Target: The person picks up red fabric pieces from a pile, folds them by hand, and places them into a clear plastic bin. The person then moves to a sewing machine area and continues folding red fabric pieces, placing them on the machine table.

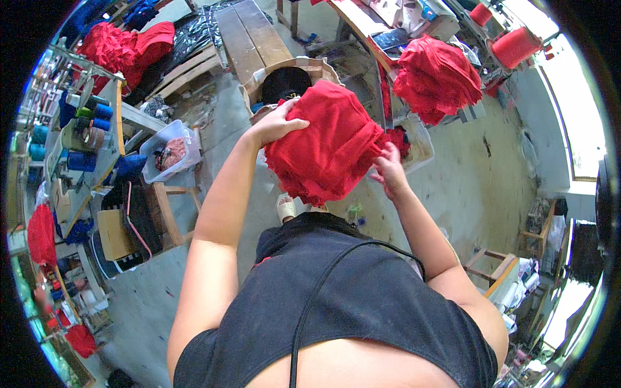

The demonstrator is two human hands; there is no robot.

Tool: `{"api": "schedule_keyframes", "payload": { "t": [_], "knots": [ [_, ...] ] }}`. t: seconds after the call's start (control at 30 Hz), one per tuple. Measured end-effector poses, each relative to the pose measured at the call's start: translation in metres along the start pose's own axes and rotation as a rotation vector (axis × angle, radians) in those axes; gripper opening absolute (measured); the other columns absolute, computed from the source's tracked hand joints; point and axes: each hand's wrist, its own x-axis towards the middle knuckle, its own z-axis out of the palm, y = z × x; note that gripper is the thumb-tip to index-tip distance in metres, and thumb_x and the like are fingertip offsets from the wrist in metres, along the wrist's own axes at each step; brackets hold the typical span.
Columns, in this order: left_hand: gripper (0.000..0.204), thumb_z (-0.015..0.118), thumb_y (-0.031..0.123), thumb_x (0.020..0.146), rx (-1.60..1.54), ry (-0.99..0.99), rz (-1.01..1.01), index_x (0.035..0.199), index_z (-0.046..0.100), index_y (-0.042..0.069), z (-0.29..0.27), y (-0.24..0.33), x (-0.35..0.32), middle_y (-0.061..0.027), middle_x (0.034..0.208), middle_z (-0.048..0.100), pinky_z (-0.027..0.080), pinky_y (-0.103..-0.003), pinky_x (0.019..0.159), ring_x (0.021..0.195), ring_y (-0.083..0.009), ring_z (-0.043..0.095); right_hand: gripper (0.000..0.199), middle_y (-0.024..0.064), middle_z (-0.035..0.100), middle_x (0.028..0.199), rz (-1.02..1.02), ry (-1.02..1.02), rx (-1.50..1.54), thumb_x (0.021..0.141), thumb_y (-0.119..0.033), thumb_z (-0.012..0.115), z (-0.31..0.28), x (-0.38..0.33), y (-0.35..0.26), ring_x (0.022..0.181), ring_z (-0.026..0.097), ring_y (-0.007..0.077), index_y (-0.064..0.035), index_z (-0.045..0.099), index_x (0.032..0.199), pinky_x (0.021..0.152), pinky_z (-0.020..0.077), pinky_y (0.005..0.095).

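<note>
Many red cloths (pixel 326 143): left hand (pixel 277 127) clasps at ten o'clock; right hand (pixel 391 173), four o'clock, grip unclear — uneven support could spill them

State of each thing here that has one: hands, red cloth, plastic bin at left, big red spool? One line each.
Left hand: closed on the held cloth's left edge, thumb on top.
Right hand: fingers partly curled at its right edge; grip unclear.
Held red cloth: raised off the floor, edges ragged.
Red cloth pile at right: heaped, not in hand.
Plastic bin: open-topped, pinkish material inside.
Red spool: wound with thread.
</note>
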Motion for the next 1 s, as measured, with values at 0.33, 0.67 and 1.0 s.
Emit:
{"api": "schedule_keyframes", "payload": {
  "t": [0.33,0.67,1.0],
  "knots": [
    [0.045,0.045,0.038,0.094,0.075,0.670,0.037,0.118,0.053,0.001,-0.047,-0.123,-0.094,-0.0194,0.117,0.055,0.040,-0.035,0.094,0.107,-0.0288,0.053,0.042,0.0124,0.048,0.122,-0.905,0.219,-0.400,0.084,-0.016,0.063,0.004,0.002,-0.065,0.114,0.046,0.0239,-0.0030,0.050,0.122,0.099,0.0359,0.0335],
    [0.032,0.056,0.030,0.081,0.266,-0.074,-0.943,0.103,0.067,0.010,-0.016,-0.354,-0.339,-0.0126,0.108,0.065,0.047,-0.040,0.084,0.098,-0.0263,0.061,0.025,0.0088,0.057,0.111,-1.065,0.358,-0.686,0.077,0.000,0.059,0.067,-0.039,-0.107,0.109,0.050,0.0238,-0.0048,0.063,0.101,0.096,0.0365,0.0360],
    [0.048,0.050,0.010,0.073,-0.215,0.258,-1.041,0.121,0.056,0.009,-0.045,-0.405,-0.466,-0.0079,0.109,0.064,0.050,-0.034,0.078,0.091,-0.0202,0.061,0.022,0.0089,0.055,0.115,-1.358,0.101,-0.867,0.078,-0.005,0.061,0.289,-0.106,-0.135,0.111,0.047,0.0261,-0.0086,0.064,0.100,0.098,0.0334,0.0369]
  ]
}}
